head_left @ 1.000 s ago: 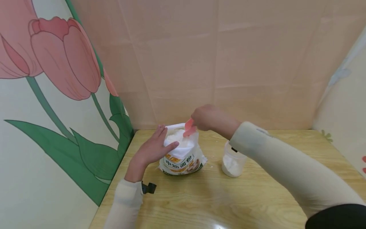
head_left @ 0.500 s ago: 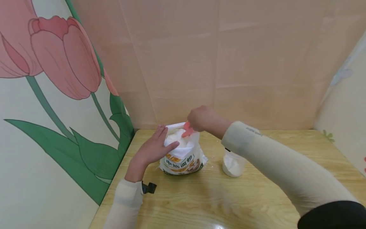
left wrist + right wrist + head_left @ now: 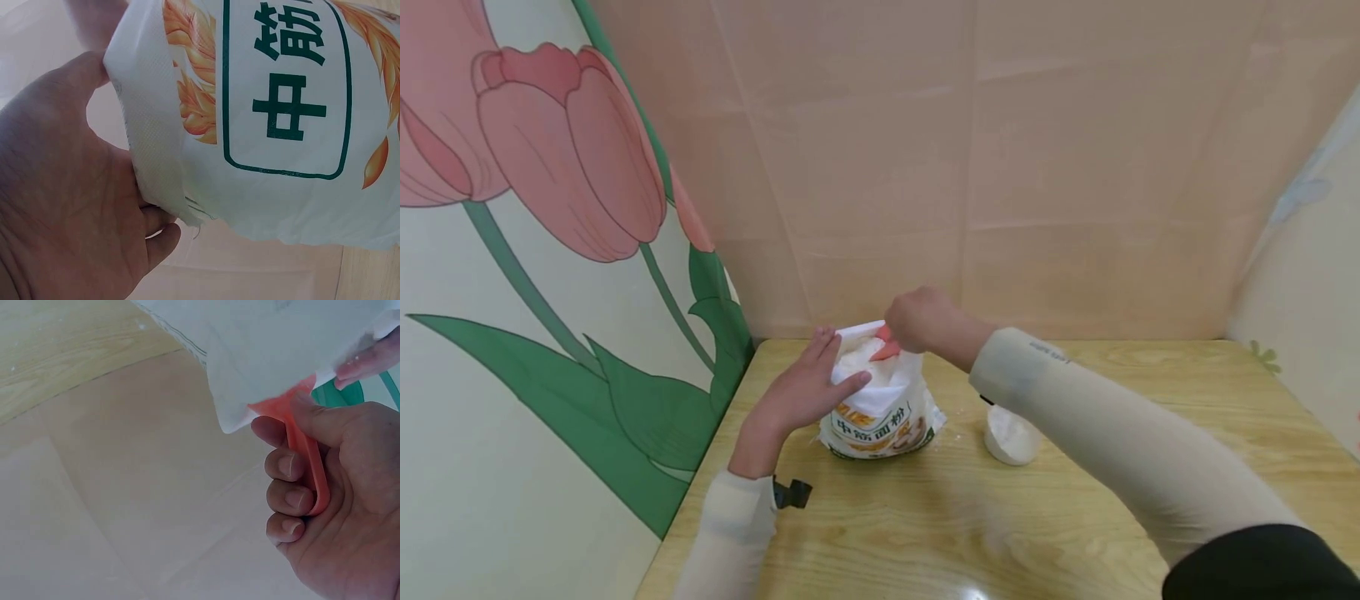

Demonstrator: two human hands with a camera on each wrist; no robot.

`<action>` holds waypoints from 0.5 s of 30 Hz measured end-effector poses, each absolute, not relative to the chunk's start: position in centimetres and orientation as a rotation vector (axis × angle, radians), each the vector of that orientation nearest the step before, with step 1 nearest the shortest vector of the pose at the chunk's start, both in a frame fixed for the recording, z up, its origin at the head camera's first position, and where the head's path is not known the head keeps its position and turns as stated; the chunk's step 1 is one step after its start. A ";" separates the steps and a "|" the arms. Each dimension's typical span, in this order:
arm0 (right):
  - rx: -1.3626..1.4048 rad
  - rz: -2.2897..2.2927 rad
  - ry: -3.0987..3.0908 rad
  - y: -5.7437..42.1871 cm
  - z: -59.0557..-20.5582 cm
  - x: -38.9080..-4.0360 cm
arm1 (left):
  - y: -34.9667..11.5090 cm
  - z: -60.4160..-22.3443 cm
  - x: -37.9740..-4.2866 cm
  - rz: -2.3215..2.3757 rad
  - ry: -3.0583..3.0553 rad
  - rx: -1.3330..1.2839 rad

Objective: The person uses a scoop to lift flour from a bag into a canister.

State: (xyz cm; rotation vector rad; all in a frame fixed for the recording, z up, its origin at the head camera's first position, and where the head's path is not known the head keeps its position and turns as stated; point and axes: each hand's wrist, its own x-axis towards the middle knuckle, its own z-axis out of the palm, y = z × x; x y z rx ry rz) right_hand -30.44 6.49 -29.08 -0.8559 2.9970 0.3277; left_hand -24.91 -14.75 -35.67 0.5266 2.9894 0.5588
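A white flour bag [image 3: 880, 429] with wheat pictures and green lettering stands upright, its top folded down around white flour [image 3: 856, 360]. My left hand [image 3: 801, 390] holds the bag's left rim, thumb along the near edge; in the left wrist view its other fingers pass behind the folded rim. My right hand [image 3: 928, 321] grips a coral-pink scoop [image 3: 883, 346] over the right side of the bag's mouth. In the right wrist view, fingers wrap the scoop's handle [image 3: 306, 456], while its bowl is mostly hidden behind the bag's edge.
A clear tub [image 3: 1011, 437] with white flour stands right of the bag, its top hidden by my right sleeve [image 3: 1097, 408]. Light flour dust marks the wooden table [image 3: 910, 533]. A beige sheet [image 3: 962, 167] rises behind the table, and a tulip-painted wall [image 3: 550, 350] borders its left.
My right hand has moved slightly left and down, bringing the scoop further over the bag's mouth. The right sleeve now covers more of the tub. My left hand stays on the rim.
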 end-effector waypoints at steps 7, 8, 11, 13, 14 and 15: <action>-0.897 0.232 3.012 6.5 -30.1 -30.7 | -14.6 -35.7 -25.0 0.560 2.992 0.521; -0.901 0.222 3.013 6.5 -30.3 -30.8 | -14.5 -35.8 -25.0 0.560 2.993 0.519; -0.921 0.225 3.012 6.5 -30.7 -31.0 | -14.5 -35.8 -24.9 0.567 2.986 0.511; -0.924 0.219 3.011 6.6 -30.8 -31.2 | -14.4 -35.8 -25.0 0.569 2.985 0.506; -0.922 0.206 3.012 6.7 -30.9 -31.3 | -14.4 -35.8 -25.0 0.569 2.985 0.504; -0.923 0.195 3.014 6.8 -30.9 -31.3 | -14.4 -35.8 -25.0 0.569 2.985 0.503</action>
